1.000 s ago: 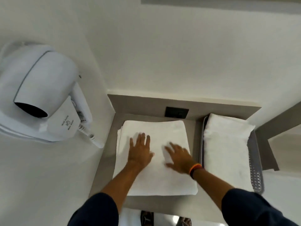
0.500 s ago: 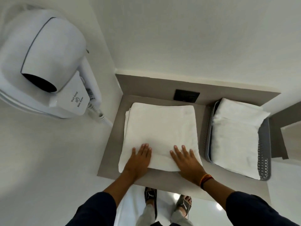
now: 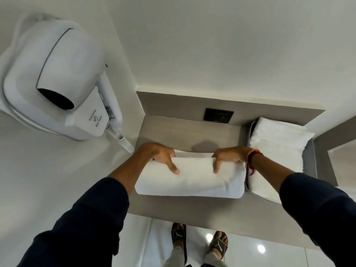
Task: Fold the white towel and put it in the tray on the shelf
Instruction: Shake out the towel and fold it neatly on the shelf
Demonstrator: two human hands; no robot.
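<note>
On the shelf (image 3: 192,211), the towel (image 3: 189,180) is gripped at both ends of its folded bulk: the left hand (image 3: 159,154) is clamped on the left end, thumb pressed on the near face, and the right hand (image 3: 230,157) is clenched on the right end in the same way. The towel lies as a thick bundle at the shelf's middle, its right end just beside the tray (image 3: 310,160), which is already laden with a folded towel (image 3: 277,151). A fold seems to be being doubled over, or a lift readied; which cannot be told. For a clean result, both ends should be kept level and the layers pinched together so none slips out. The edges should be squared before transfer, and the bundle carried flat rightward and lowered onto the stack inside the tray's walls.
</note>
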